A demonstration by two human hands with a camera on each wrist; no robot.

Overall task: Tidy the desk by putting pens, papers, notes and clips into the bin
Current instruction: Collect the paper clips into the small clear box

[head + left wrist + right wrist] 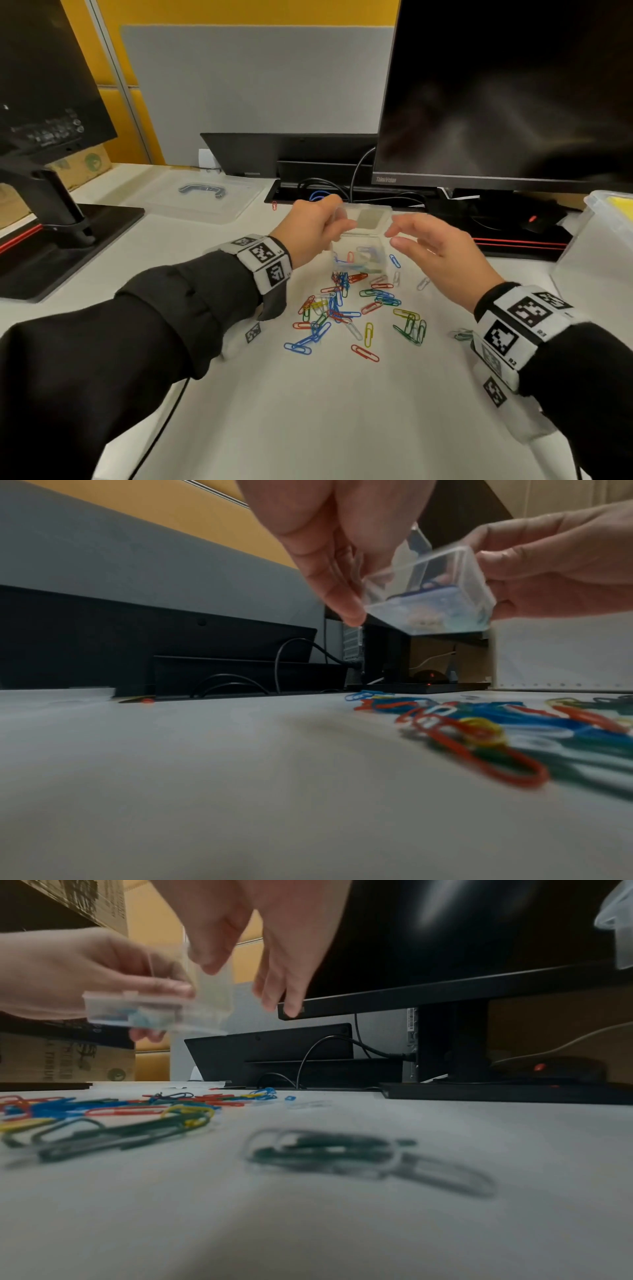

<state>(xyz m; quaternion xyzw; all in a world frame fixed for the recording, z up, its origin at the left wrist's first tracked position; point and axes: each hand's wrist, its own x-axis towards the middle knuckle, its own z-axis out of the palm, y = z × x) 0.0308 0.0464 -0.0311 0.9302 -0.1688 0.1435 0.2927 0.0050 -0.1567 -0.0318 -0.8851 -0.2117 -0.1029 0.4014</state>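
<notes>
My left hand (334, 224) holds a small clear plastic box (359, 255) just above the desk, thumb and fingers pinching its left wall. The box's hinged lid (371, 216) stands up at the back and a few clips lie inside. My right hand (394, 236) hovers at the box's right side with its fingers spread; I cannot tell whether it touches. Several coloured paper clips (346, 308) are scattered on the white desk below. The left wrist view shows the box (428, 593) tilted between both hands. The right wrist view shows it (154, 1010) blurred.
A large clear bin (592, 219) with something yellow inside stands at the right edge. Its flat lid (195, 202) lies at the back left. Monitors (507, 92) stand on both sides, and cables (342, 192) and a black mouse (537, 222) lie behind. One red clip (274, 205) sits by the cable slot.
</notes>
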